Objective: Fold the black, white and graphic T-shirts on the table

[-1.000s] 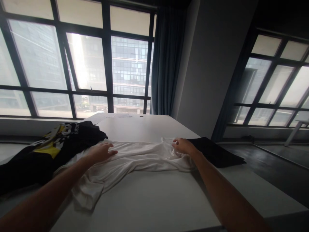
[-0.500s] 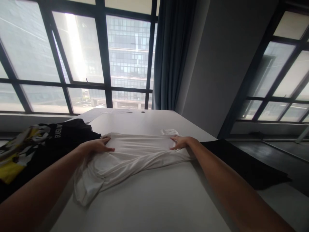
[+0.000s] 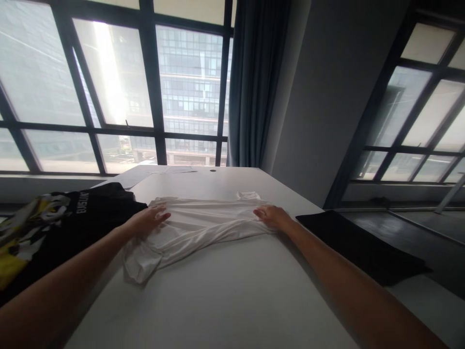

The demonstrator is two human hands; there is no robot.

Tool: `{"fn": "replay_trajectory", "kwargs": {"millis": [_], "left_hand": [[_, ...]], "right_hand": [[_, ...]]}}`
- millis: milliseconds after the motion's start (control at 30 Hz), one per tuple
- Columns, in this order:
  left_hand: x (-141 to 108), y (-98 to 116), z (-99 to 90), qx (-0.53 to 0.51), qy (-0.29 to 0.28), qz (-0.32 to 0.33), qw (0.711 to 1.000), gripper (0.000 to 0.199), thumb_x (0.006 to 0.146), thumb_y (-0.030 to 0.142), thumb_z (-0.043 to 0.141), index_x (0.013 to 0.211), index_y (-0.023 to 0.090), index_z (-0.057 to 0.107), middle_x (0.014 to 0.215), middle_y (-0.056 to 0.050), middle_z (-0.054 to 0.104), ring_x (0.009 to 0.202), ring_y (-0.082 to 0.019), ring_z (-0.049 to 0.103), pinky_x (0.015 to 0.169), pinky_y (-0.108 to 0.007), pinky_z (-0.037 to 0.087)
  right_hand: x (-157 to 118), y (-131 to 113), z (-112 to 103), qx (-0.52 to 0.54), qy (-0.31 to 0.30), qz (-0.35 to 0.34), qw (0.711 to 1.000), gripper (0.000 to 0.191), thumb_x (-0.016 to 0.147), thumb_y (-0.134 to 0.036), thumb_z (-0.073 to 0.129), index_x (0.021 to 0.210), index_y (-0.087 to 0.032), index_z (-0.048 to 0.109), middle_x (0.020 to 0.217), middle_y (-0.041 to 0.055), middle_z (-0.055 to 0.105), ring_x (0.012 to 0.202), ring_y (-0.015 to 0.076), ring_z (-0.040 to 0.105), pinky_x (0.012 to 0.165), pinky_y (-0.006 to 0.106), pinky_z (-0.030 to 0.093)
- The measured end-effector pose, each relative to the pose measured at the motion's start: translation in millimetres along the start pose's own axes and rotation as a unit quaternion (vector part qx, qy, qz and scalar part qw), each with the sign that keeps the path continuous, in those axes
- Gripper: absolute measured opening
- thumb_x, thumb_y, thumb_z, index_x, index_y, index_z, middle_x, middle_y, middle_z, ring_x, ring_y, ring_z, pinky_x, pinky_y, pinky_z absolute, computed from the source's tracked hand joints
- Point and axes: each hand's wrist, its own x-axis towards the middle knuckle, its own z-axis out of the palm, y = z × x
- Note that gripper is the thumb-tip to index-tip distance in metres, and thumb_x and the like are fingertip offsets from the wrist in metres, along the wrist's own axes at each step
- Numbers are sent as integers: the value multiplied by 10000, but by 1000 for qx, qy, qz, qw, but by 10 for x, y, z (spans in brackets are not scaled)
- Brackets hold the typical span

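A white garment (image 3: 203, 218), seemingly a shirt, lies wrinkled across the table, with one loose part (image 3: 141, 264) spread toward me at the left. My left hand (image 3: 148, 218) rests on its left side, palm down, fingers stretched out and thumb apart. On the right side, my right hand (image 3: 271, 215) lies on the cloth in the same way, its fingers loosely extended. The fabric between the two hands shows long sideways folds. A small bunched end (image 3: 249, 195) sticks out beyond the far edge, near my right hand.
The white table (image 3: 232, 300) stretches toward the windows. A pile of dark clothes (image 3: 90, 208) with a yellow and white print sits at the left. Black folded cloth (image 3: 359, 245) lies at the right. Papers (image 3: 174, 169) lie at the far end, near a blue curtain (image 3: 250, 87).
The garment has settled flatter on the table, its near left part drawn away from me. My hands have loosened from its sides and now rest on top, the right slightly further left.
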Motion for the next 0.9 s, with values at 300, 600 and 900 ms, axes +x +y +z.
{"fn": "replay_trajectory", "kwargs": {"millis": [300, 600, 900], "left_hand": [[-1032, 279, -221, 51, -138, 34, 988, 898, 597, 691, 710, 1337, 197, 589, 1475, -159, 498, 1330, -379, 468, 1097, -458, 376], [-1306, 203, -69, 4, -12, 77, 997, 636, 833, 632, 443, 1193, 169, 691, 1336, -155, 631, 1171, -338, 614, 1015, -395, 468], [-1333, 396, 25, -58, -17, 113, 992, 664, 851, 613, 472, 1337, 176, 588, 1374, -128, 609, 1200, -299, 605, 1026, -378, 465]], "right_hand": [[-832, -10, -344, -42, 137, 19, 990, 306, 886, -254, 510, 1125, -176, 683, 1165, 124, 677, 1107, 255, 574, 993, 345, 342], [-882, 159, 83, 36, 53, -18, 998, 440, 947, -392, 492, 1322, -174, 568, 1384, 127, 555, 1254, 232, 511, 1042, 347, 348], [-855, 149, -78, -34, 155, -27, 987, 232, 924, -261, 475, 1001, -153, 666, 1111, 119, 681, 1089, 233, 573, 1034, 355, 308]]}}
